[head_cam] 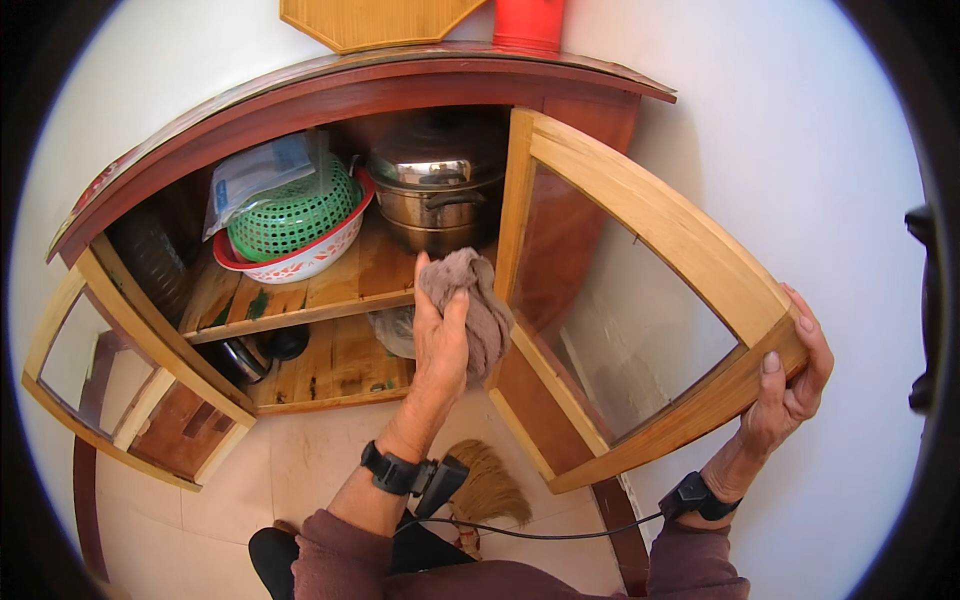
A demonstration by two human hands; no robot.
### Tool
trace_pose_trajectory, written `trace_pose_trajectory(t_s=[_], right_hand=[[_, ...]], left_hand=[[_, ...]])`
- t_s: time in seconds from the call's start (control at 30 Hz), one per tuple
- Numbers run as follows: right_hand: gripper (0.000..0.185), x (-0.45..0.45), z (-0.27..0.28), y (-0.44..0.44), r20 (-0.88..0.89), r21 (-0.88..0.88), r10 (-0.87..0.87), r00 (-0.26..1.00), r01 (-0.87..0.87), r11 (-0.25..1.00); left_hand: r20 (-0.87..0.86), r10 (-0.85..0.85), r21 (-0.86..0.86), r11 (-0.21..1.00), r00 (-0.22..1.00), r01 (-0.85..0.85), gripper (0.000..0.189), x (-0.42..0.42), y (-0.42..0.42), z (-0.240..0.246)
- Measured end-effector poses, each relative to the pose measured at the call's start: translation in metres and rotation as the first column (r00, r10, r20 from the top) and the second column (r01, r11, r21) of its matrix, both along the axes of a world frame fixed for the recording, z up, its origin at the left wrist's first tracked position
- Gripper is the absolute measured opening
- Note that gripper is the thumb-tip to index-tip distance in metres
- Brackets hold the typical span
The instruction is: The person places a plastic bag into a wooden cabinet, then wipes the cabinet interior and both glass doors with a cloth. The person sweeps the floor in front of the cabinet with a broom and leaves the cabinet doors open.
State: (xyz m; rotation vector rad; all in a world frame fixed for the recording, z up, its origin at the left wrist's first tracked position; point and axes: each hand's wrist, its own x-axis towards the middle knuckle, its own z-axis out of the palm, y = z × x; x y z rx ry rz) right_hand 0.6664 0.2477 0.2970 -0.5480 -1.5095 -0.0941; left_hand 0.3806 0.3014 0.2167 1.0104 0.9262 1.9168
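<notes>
My left hand grips a crumpled brownish cloth in front of the cabinet's shelves. At the right, my right hand holds the outer edge of a glass-paned wooden cabinet door, which stands swung out. Behind the cloth, a lidded stainless steel steamer pot sits on the upper shelf. Beside it is a white enamel basin with a red rim, holding a green plastic colander. A clear plastic bag lies over the colander.
The left cabinet door also stands open. On the lower shelf are a metal vessel, a black rounded object and a plastic bag. A straw broom lies on the tiled floor. A cable runs between my wrists.
</notes>
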Motion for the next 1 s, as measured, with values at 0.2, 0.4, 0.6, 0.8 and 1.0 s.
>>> trace_pose_trajectory(t_s=[0.2,0.4,0.6,0.8,1.0], right_hand=[[0.039,-0.009,-0.001,-0.007,-0.008,0.026,-0.077,0.997,0.078,0.997],[0.041,-0.019,-0.001,-0.012,-0.007,0.019,-0.098,0.995,0.098,0.995],[0.041,-0.029,-0.006,-0.019,-0.031,-0.001,-0.12,0.992,0.12,0.993],[0.04,-0.036,-0.004,-0.023,-0.005,0.008,-0.136,0.991,0.136,0.991],[0.038,-0.039,-0.003,-0.021,-0.016,0.01,-0.123,0.992,0.123,0.992]], left_hand=[[-0.458,0.406,0.476,0.863,0.791,-0.168,0.06,0.012,0.062,0.038],[-0.525,0.395,0.487,0.866,0.754,-0.115,0.06,0.055,0.09,-0.016],[-0.593,0.227,0.236,0.966,0.773,-0.102,0.067,0.057,0.065,-0.117],[-0.484,-0.013,0.162,0.981,0.875,0.104,0.063,0.047,0.071,-0.101],[-0.501,0.401,0.488,0.863,0.766,-0.132,0.056,0.046,0.089,0.022]])
